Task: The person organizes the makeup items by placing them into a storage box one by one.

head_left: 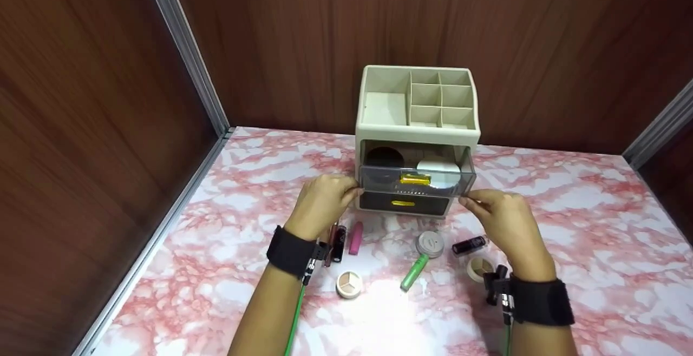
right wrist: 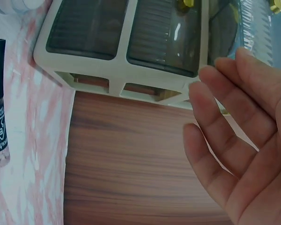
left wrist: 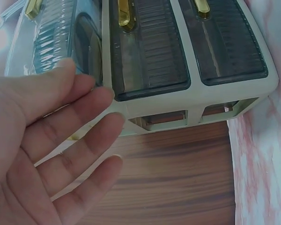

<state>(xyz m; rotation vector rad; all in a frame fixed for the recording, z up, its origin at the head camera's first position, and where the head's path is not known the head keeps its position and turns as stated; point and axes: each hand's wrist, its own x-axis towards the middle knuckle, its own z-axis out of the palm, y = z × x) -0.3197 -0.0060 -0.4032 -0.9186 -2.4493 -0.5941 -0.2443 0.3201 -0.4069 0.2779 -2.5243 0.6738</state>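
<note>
A cream makeup organizer (head_left: 417, 134) stands on the table with its clear top drawer (head_left: 379, 178) pulled out. Inside the drawer lie a dark round item (head_left: 385, 157) and a white round item (head_left: 437, 166), their kind unclear. My left hand (head_left: 325, 204) pinches the drawer's left front corner between thumb and forefinger. At the opposite corner, my right hand (head_left: 506, 223) pinches the drawer the same way. Both wrist views show the other fingers of the left hand (left wrist: 61, 126) and right hand (right wrist: 243, 126) loosely extended, off the organizer.
Before the organizer lie a pink tube (head_left: 355, 238), a black tube (head_left: 339, 243), a green tube (head_left: 414, 272), a round grey-lidded pot (head_left: 430, 244), two three-colour palettes (head_left: 349, 284) and a black lipstick tube (head_left: 469, 245). A wood-grain wall (head_left: 303, 47) rises behind.
</note>
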